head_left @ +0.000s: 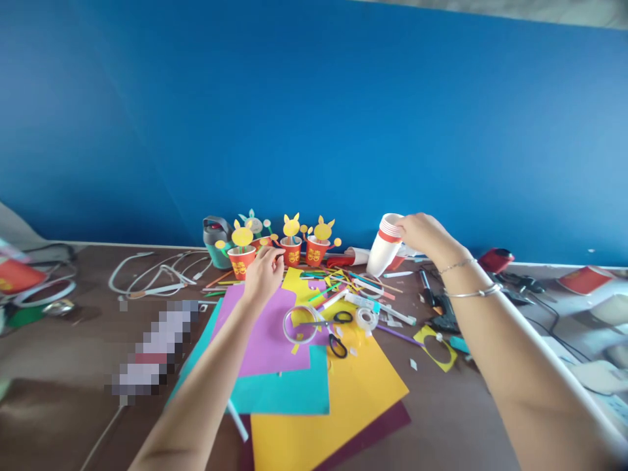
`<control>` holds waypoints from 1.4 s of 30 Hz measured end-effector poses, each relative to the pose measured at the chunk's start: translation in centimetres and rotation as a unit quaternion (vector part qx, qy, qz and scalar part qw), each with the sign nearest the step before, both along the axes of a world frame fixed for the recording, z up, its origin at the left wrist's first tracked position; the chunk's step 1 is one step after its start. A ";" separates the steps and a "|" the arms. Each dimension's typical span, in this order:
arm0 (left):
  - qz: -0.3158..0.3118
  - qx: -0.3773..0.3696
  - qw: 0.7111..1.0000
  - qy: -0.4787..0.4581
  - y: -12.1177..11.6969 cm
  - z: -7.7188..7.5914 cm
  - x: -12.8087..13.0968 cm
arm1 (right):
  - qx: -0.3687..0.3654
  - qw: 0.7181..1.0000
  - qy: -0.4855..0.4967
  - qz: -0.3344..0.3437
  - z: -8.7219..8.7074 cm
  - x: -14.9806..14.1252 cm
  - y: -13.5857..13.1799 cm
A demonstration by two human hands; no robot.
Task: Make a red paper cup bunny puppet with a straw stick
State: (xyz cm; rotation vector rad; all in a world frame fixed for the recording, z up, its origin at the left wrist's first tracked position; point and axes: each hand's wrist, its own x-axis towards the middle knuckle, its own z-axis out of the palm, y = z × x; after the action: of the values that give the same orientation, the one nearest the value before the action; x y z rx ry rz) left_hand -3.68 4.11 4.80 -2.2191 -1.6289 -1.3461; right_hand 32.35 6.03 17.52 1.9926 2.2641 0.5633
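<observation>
My right hand (pixel 424 237) is closed on the top of a tilted stack of white paper cups with red rims (pixel 384 247), near the back of the table. My left hand (pixel 263 271) reaches forward with its fingers curled, fingertips at the row of red paper cups (pixel 291 251) that carry yellow paper animal toppers; what it grips, if anything, is hidden. Below the hands lie coloured paper sheets: purple (pixel 267 337), teal (pixel 289 392) and yellow (pixel 343 399).
Black-handled scissors (pixel 337 333), tape rolls (pixel 300 325) and pens lie on the sheets. A grey-green jug (pixel 217 241) and white cables (pixel 157 275) sit at left. A glue gun (pixel 441 307) and red cups (pixel 583 280) are at right. A blue wall stands behind.
</observation>
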 end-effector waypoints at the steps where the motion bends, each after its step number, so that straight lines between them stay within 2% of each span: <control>1: 0.000 -0.003 1.000 0.000 0.0 0.0 0.1 | 0.004 1.000 -0.012 0.023 0.0 0.0 0.1; 3: 0.004 -0.006 1.000 -0.001 0.0 -0.1 0.1 | 0.009 0.998 -0.029 0.050 0.1 0.0 0.3; 8: -0.001 0.000 1.000 -0.004 0.1 -0.3 0.2 | 0.008 0.997 -0.063 0.052 0.6 -0.3 0.8; 12: -0.010 -0.003 1.000 -0.005 0.1 -0.4 0.3 | 0.043 0.999 0.025 0.014 0.8 0.3 1.5; 15: -0.018 -0.005 1.000 -0.005 0.0 -0.5 0.5 | 0.118 0.989 0.084 0.020 1.6 1.2 1.3; 17: -0.021 -0.006 1.000 -0.008 -0.1 -0.5 0.6 | 0.200 0.971 0.124 0.039 2.5 1.4 0.3; 19: -0.030 -0.011 0.999 -0.018 -0.2 -0.3 0.9 | 0.294 0.937 0.176 0.064 3.3 0.9 -1.4; 21: -0.059 -0.021 0.997 -0.044 -0.4 0.1 1.4 | 0.353 0.900 0.231 0.110 3.3 -0.6 -3.3; 22: -0.083 -0.027 0.994 -0.061 -0.5 0.5 1.8 | 0.358 0.887 0.260 0.130 2.8 -1.7 -4.2; 24: -0.152 -0.038 0.983 -0.093 -0.8 1.2 2.9 | 0.321 0.877 0.316 0.168 1.1 -4.4 -5.6; 26: -0.228 -0.059 0.967 -0.101 -1.2 1.8 4.2 | 0.230 0.869 0.376 0.223 -1.5 -7.2 -6.4; 28: -0.268 -0.112 0.950 -0.117 -1.6 2.0 5.2 | 0.151 0.839 0.451 0.266 -4.3 -9.8 -6.8; 29: -0.262 -0.142 0.946 -0.128 -1.6 1.9 5.4 | 0.118 0.822 0.483 0.279 -5.5 -10.9 -7.1; 30: -0.249 -0.168 0.943 -0.142 -1.6 1.7 5.3 | 0.118 0.807 0.512 0.268 -6.6 -12.0 -7.5; 32: -0.192 -0.178 0.945 -0.196 -1.1 1.1 4.5 | 0.171 0.805 0.539 0.180 -8.4 -14.1 -8.8; 33: -0.147 -0.163 0.948 -0.230 -0.8 0.8 3.8 | 0.171 0.824 0.521 0.141 -9.2 -15.4 -9.7; 34: -0.104 -0.138 0.948 -0.267 -0.5 0.6 3.0 | 0.118 0.853 0.488 0.140 -10.0 -16.9 -10.9; 35: -0.080 -0.111 0.941 -0.310 -0.1 0.4 2.2 | 0.023 0.880 0.446 0.162 -10.7 -18.5 -12.2; 36: -0.075 -0.092 0.929 -0.351 0.1 0.4 1.5 | -0.093 0.892 0.394 0.200 -11.5 -20.3 -13.6; 37: -0.069 -0.086 0.917 -0.383 0.3 0.5 1.0 | -0.196 0.889 0.347 0.225 -12.3 -22.3 -15.0; 38: -0.070 -0.087 0.907 -0.405 0.3 0.6 0.8 | -0.261 0.880 0.311 0.247 -13.0 -24.3 -16.3; 40: -0.083 -0.094 0.893 -0.432 0.1 1.2 0.9 | -0.338 0.875 0.237 0.251 -14.2 -27.9 -18.3; 42: -0.102 -0.099 0.886 -0.441 -0.5 1.9 1.4 | -0.365 0.873 0.210 0.245 -14.7 -30.3 -19.2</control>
State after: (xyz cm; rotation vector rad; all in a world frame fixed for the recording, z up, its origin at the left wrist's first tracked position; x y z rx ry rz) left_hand -2.29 3.57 6.71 -2.0182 -1.8260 -2.6331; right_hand 2.07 -13.16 2.80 1.2392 2.6416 -0.7108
